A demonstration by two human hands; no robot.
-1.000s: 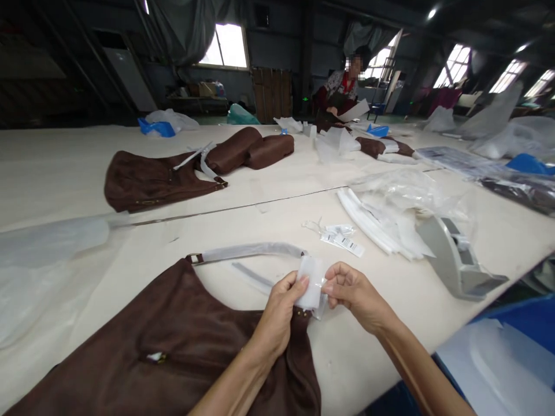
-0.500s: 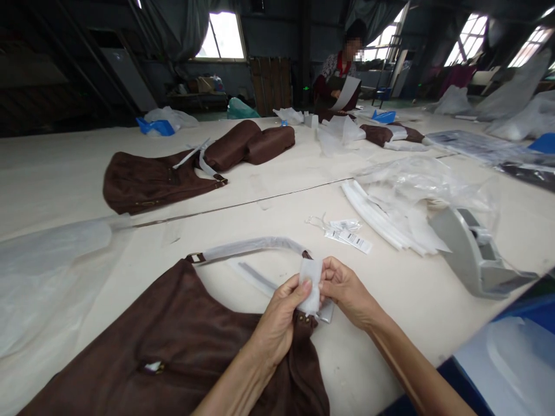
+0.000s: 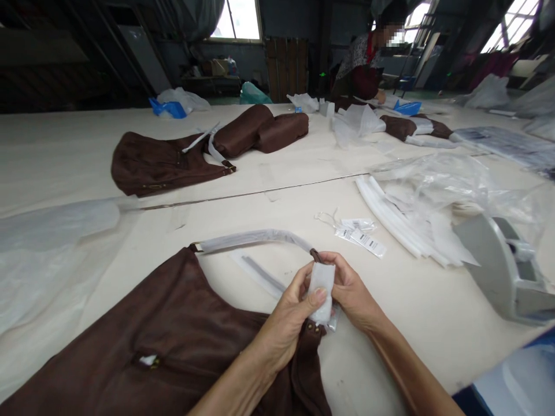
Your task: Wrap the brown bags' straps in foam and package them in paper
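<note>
A dark brown bag (image 3: 182,329) lies at the lower left, its strap (image 3: 255,237) wrapped in white film and arching up to my hands. My left hand (image 3: 299,300) pinches a white padded wrap (image 3: 322,289), thumb on its front, around the strap's right end just above two metal studs. From the right, my right hand (image 3: 349,286) closes on the same wrap, its fingers partly hidden behind it. Another white strip (image 3: 260,274) lies on the table inside the strap's arch.
White paper tags (image 3: 359,236) lie beyond my hands, with white foam strips (image 3: 390,222) and a grey tape dispenser (image 3: 503,266) to the right. More brown bags (image 3: 151,164) lie across the table (image 3: 277,202). A person (image 3: 359,69) bends over its far side.
The view has shifted, so the table items sit differently. My right hand's fingers have moved up and behind the wrap. The person opposite has leaned lower, and the white sheet they held no longer shows.
</note>
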